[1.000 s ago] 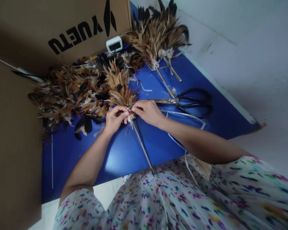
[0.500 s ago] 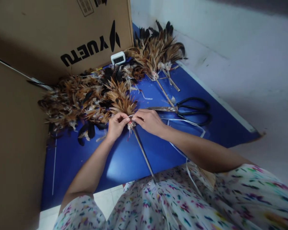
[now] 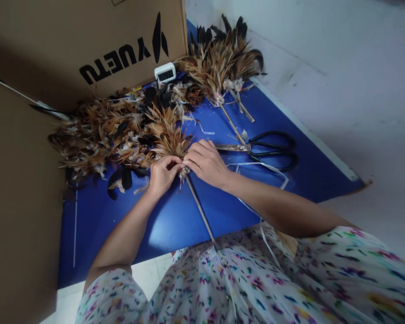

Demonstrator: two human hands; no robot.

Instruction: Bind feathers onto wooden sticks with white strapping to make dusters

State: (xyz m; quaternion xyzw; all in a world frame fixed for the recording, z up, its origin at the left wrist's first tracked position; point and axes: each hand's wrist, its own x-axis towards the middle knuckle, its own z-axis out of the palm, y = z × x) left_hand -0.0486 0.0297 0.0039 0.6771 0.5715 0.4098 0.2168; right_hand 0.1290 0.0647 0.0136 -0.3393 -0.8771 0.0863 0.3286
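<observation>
A feather duster [image 3: 170,135] with brown feathers lies in the middle, its thin stick [image 3: 201,209] running down towards my lap. My left hand [image 3: 162,174] is closed in a pinch at the base of the feathers, thumb against fingertips. From the other side my right hand [image 3: 207,164] pinches the same spot, and the fingertips of both hands meet. Whether a thread lies between them is hidden. Just beyond my right hand rest large black-handled scissors [image 3: 245,148]. A white plastic strip [image 3: 285,179] loops past my right forearm and hangs towards my lap.
Loose brown and black feathers [image 3: 97,130] are heaped at the left of the blue tabletop [image 3: 111,229]. Another feather duster [image 3: 219,67] lies at the back, by a small white digital clock [image 3: 165,73]. Cardboard boxes [image 3: 121,31] stand behind and left; a pale wall [image 3: 340,81] is right.
My right hand has turned, its knuckles now higher over the feather base and its fingers more curled. My left hand keeps its pinch. The whole view has shifted slightly.
</observation>
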